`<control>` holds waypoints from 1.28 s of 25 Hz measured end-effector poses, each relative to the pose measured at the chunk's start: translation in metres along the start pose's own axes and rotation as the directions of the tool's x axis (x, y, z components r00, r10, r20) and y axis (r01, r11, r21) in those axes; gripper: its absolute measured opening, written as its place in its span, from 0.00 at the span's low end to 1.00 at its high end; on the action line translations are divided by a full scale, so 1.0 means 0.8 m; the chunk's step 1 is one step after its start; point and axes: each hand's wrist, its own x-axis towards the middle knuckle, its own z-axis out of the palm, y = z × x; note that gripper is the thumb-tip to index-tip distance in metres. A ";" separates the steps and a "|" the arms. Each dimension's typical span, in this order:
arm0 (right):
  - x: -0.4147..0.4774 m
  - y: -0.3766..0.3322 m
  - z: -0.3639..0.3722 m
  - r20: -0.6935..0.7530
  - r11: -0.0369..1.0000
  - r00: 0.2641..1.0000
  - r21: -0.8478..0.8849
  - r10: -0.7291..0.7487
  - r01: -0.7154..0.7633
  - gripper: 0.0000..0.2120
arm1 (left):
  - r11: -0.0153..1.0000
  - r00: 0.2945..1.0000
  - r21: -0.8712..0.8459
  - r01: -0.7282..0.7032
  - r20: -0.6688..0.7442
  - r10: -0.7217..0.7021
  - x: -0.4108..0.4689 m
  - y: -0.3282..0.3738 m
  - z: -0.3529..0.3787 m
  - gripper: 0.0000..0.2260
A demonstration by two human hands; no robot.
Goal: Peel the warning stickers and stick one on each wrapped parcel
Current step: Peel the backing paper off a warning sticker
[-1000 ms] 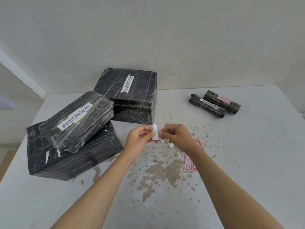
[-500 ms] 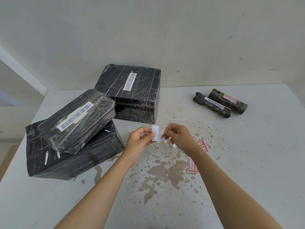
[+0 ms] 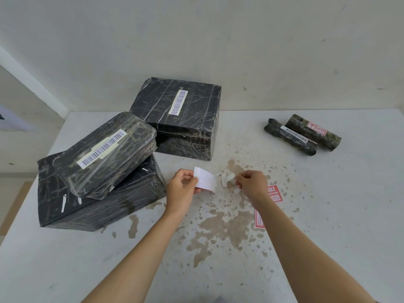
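A white rectangular sheet, a warning sticker seen from its blank side, sits just left of the frame's centre, pinched at its left edge between the thumb and fingers of the left hand and curling away to the right. The right hand, right of centre, has its fingertips closed on a narrow white paper strip that hangs between the two hands; whether the strip still touches the sheet cannot be told. Both hands hover above a white table with brown stains.

Two red warning stickers with white lettering lie flat on the table by the right wrist: one just right of the hand, the other partly hidden under the forearm.

At the left of the frame a large flat parcel wrapped in black film lies on the table, and a smaller rounded black-wrapped parcel with a white barcode label rests tilted on top of it. Behind them, at upper centre, stands a boxy black-wrapped parcel with a barcode label on its top, against the pale wall.

At the upper right, well apart from the hands, two dark wrapped cylindrical parcels lie side by side and touching: the nearer one carries a barcode strip, the farther one carries a red sticker.
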 end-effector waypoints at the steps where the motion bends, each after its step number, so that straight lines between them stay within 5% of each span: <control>1: 0.000 -0.001 -0.001 -0.007 1.000 1.000 -0.016 -0.005 0.005 0.09 | 1.000 1.000 -0.029 0.006 0.014 -0.006 0.000 0.002 0.001 0.05; 9: -0.009 0.007 -0.011 0.022 0.974 0.998 -0.219 -0.056 0.060 0.14 | 0.987 0.996 -0.152 0.048 0.077 -0.037 -0.008 0.014 0.005 0.09; 16: -0.023 0.006 -0.019 0.035 0.976 0.992 -0.178 -0.122 0.126 0.12 | 0.975 0.997 -0.214 0.065 0.065 -0.052 -0.011 0.021 0.009 0.11; 19: -0.034 -0.001 -0.021 0.067 0.976 0.974 -0.018 -0.215 0.217 0.11 | 0.956 0.993 -0.276 0.100 0.087 -0.078 -0.011 0.025 0.006 0.11; 24: -0.046 -0.015 -0.029 0.342 0.966 0.914 0.208 -0.218 0.153 0.03 | 0.886 0.984 -0.429 0.174 0.116 -0.137 -0.011 0.033 0.009 0.11; 32: -0.053 -0.016 -0.037 0.332 0.904 0.906 0.412 -0.263 0.111 0.02 | 0.775 0.922 -0.511 0.373 0.300 -0.246 -0.044 0.023 0.022 0.17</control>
